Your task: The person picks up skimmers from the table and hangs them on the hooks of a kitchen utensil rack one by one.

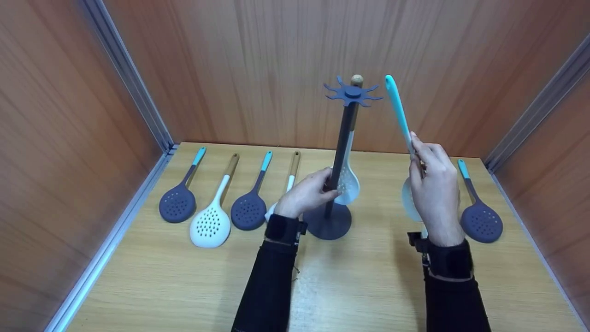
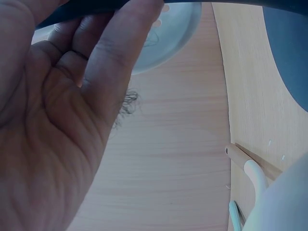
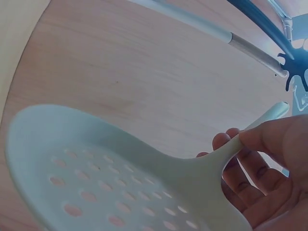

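My left hand (image 1: 305, 194) grips the dark post (image 1: 342, 150) of a utensil stand, low down above its round base (image 1: 335, 229). The stand's top is a star-shaped ring of curved hooks (image 1: 352, 94). From a far-side hook hangs a white skimmer (image 1: 351, 180) with a wooden handle. To the right of the stand, my right hand (image 1: 434, 189) holds up another skimmer (image 3: 190, 179), pinched at its neck between thumb and fingers. This one has a pale, perforated head and a turquoise handle (image 1: 398, 108) pointing upward. In the head view the hand partly hides its head.
Left of the stand lie two dark skimmers (image 1: 177, 204) (image 1: 249, 211) with turquoise handles, a white skimmer (image 1: 210, 228) and another wooden-handled one (image 1: 295, 163), partly behind my left hand. A dark skimmer (image 1: 481, 223) lies far right. Wooden panels (image 1: 258, 69) enclose the table (image 1: 368, 286).
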### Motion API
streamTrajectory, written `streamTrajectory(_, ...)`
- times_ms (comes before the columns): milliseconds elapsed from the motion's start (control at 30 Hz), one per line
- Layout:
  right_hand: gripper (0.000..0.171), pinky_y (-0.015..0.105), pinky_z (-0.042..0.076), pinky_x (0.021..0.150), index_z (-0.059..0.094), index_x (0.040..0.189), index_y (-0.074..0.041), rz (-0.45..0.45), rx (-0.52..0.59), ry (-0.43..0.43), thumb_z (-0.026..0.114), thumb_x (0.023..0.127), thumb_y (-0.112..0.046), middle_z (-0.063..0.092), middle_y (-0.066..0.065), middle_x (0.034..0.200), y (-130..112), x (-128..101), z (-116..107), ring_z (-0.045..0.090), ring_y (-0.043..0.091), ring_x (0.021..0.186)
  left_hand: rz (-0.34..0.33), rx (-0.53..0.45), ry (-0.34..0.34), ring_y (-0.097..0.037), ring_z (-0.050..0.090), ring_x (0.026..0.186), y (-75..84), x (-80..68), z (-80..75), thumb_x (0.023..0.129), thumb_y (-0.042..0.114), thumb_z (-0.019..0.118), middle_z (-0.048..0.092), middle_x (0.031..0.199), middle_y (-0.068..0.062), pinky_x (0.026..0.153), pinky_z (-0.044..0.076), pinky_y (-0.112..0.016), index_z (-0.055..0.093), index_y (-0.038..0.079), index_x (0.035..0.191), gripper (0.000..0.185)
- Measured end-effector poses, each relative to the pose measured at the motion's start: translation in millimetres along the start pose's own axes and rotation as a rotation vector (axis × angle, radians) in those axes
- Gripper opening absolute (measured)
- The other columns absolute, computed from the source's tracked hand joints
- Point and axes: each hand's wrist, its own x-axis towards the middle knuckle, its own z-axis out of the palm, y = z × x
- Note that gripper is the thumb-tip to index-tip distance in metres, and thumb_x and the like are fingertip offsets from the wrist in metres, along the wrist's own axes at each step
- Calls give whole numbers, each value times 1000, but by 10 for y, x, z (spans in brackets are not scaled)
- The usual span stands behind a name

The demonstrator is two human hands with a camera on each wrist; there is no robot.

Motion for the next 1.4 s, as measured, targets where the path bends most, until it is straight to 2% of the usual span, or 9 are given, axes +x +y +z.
streamTrajectory(133,51,-8,37,88,69,164,-19,-3,2,6,65,118,1,77,22,136,-17,-8,-10,81,38,113,0,-3,1,-30,78,136,0,0,0,117,18,74,77,151,-14,116,68,-49,64,13,157,41)
streamTrajectory(367,49,0,38,83,70,161,-18,-34,22,32,67,117,1,79,22,133,-23,-20,-7,76,34,105,39,23,4,-33,78,137,2,-3,0,117,17,74,77,149,-17,115,68,-50,64,9,151,36)
streamTrajectory(900,43,2,37,82,75,156,-18,-97,-3,66,69,117,-2,81,21,128,-12,-29,14,75,31,99,13,-2,0,-33,78,140,-9,6,0,117,16,74,75,155,-16,117,68,-50,63,12,157,42)
streamTrajectory(1233,43,2,36,80,75,157,-21,-77,-20,44,69,118,-4,80,19,128,-50,-41,20,74,31,98,28,3,-3,-34,77,141,-1,4,0,117,16,74,76,154,-17,118,67,-50,63,11,156,41)
streamTrajectory(1400,43,-1,39,81,76,156,-19,-57,24,1,69,118,-3,80,18,129,-56,-48,27,75,30,100,33,1,-9,-35,76,144,1,6,-1,117,16,73,76,155,-17,120,66,-51,62,10,157,41)
